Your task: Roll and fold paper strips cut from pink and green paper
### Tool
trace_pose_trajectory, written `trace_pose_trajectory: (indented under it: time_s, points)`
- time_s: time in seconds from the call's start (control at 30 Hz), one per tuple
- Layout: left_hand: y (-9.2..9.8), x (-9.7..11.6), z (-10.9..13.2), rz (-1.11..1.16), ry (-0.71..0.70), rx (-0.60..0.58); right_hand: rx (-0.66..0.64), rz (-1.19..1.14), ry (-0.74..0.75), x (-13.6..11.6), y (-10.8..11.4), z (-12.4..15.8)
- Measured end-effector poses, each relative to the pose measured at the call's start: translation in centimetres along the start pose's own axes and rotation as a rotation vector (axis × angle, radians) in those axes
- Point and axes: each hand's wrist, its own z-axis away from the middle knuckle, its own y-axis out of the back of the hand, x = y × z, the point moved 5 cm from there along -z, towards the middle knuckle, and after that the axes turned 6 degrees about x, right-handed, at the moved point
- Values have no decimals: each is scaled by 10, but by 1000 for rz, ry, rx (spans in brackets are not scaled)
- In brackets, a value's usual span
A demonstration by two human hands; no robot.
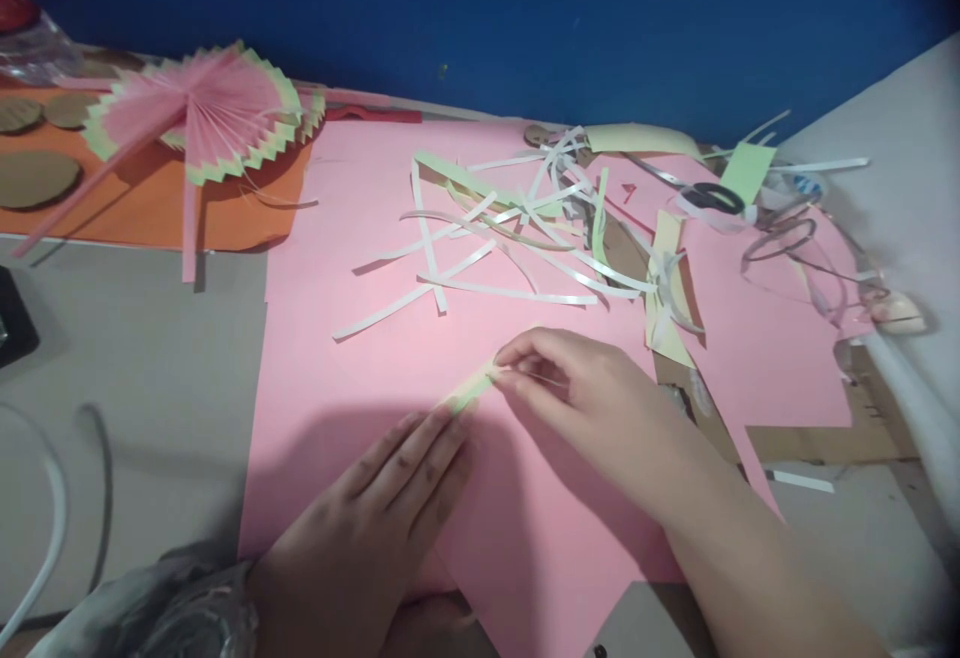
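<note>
Here, left hand (384, 493) palm-down, right hand (589, 388) pinching green strip (472, 393)

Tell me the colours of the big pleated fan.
The big pleated fan is pink with a yellow and light green edge in the head view.

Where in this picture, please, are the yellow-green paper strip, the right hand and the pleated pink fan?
Yellow-green paper strip (471, 393): head view, its exposed middle.
Right hand (598, 386): head view, back of the hand, thumb side.
Pleated pink fan (225, 120): head view, its pink pleats.
</note>
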Motion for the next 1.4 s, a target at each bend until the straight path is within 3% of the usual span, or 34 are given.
trace_pose_trajectory:
  time_s: [0.1,0.2,0.43,1.4]
  points:
    - [-1,0,0,5,1,-8,50,0,-68,7,7,-3]
    - [-1,0,2,12,-3,-31,18,-23,-92,11,8,-4]
    - [-2,1,5,26,11,-50,-66,-106,-64,10,-3,-4]
    - [-3,2,2,56,1,-68,-102,-185,-82,5,-1,3]
